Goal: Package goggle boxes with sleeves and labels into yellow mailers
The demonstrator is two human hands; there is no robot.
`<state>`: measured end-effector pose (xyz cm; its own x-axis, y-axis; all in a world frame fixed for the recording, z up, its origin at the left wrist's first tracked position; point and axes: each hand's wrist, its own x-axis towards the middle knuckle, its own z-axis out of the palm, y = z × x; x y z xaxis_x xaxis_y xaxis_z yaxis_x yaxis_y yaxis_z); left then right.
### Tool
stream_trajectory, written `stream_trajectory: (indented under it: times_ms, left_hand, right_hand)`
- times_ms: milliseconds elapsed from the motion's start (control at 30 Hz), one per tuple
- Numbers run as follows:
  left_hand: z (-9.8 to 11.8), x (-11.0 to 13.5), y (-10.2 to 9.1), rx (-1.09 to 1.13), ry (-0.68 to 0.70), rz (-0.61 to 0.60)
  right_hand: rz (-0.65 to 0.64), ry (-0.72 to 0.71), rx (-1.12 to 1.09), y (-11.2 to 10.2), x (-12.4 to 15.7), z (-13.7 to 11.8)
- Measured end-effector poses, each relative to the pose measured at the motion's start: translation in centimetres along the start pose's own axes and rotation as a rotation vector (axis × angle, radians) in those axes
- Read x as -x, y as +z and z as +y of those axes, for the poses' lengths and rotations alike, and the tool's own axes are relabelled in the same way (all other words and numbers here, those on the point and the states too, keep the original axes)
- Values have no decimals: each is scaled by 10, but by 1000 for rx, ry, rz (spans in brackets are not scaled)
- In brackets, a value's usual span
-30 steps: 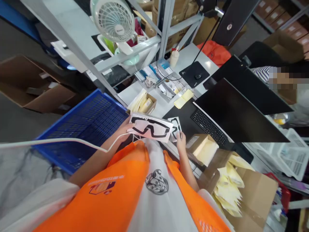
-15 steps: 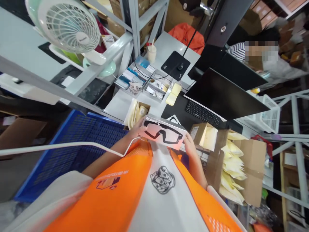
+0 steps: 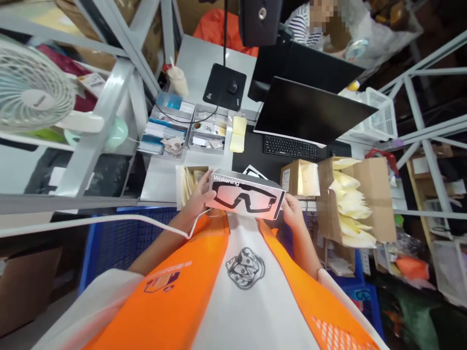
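Observation:
Between my hands is a white box (image 3: 245, 200) with a black picture of goggles and the word "Wakening" on its front. My left hand (image 3: 200, 195) grips its left end, thumb on the front face. My right hand (image 3: 292, 211) holds the right end, with its fingers partly hidden behind the box. The box is held in front of my chest, near the desk's front edge. A white cable (image 3: 146, 218) crosses my left forearm and bends up near my left hand.
On the desk stand trays of packets (image 3: 166, 127), a keyboard (image 3: 290, 147), a monitor (image 3: 310, 112) and an open carton of yellow padded envelopes (image 3: 375, 194). A fan (image 3: 36, 97) and grey shelf frame are at left; a blue crate (image 3: 105, 243) sits below. Another person (image 3: 304, 24) is behind the monitors.
The whole view has turned, so the desk now lies straighter before me and its things appear further left. Both hands keep hold of the goggles box, its face now more level.

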<state>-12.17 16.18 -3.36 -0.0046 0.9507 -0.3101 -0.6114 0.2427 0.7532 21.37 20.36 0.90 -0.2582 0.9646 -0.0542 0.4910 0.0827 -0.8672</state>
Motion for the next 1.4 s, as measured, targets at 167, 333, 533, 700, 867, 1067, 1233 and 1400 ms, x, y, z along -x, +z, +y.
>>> stream_trajectory:
  times_ms: [167, 333, 533, 700, 867, 1067, 1233, 1400]
  left_hand:
    - [14, 7, 1, -89, 87, 70]
    - [26, 30, -1, -143, 152, 180]
    - [32, 67, -41, -272, 202, 242]
    - [25, 86, -75, -312, 162, 338]
    - [10, 82, -58, -288, 88, 336]
    - [-15, 58, -33, -175, 14, 321]
    - [-33, 36, -4, -147, -128, 362]
    - [-39, 13, 22, -192, -227, 429]
  right_hand:
    - [25, -100, 71, -11, -15, -9]
    - [-5, -122, 101, -8, -33, -19]
    - [-112, -42, 94, 24, -57, 13]
    - [-238, 287, 615, 54, -80, 85]
    - [-392, 290, 876, 64, -95, 120]
    - [-287, 102, 871, 58, -136, 121]
    - [-321, 116, 814, 48, -177, 105]
    - [-402, 31, 343, 15, -124, 73]
